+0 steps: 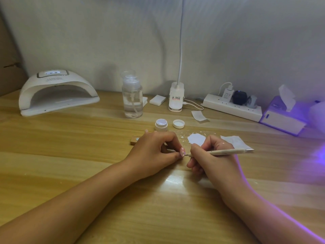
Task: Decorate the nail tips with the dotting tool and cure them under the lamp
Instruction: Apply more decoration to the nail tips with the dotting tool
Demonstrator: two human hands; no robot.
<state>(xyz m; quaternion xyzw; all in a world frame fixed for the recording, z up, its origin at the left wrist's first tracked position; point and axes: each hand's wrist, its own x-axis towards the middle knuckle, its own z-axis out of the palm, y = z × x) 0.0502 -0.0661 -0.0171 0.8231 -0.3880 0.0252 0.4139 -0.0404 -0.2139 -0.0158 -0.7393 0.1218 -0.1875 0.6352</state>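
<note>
The left hand (154, 148) covers most of the small wooden block (134, 140) behind it and hides the underside of the pink nail tip (182, 151) pinched at its fingertips. The point of the dotting tool (221, 152) in the right hand (211, 155) is too small to show whether it touches the nail tip. The lettering on the curing lamp (58, 92) is too blurred to read, the white lamp stalk (181, 41) leaves by the top edge, and a pale object (318, 113) in violet glow is cut by the right edge.
</note>
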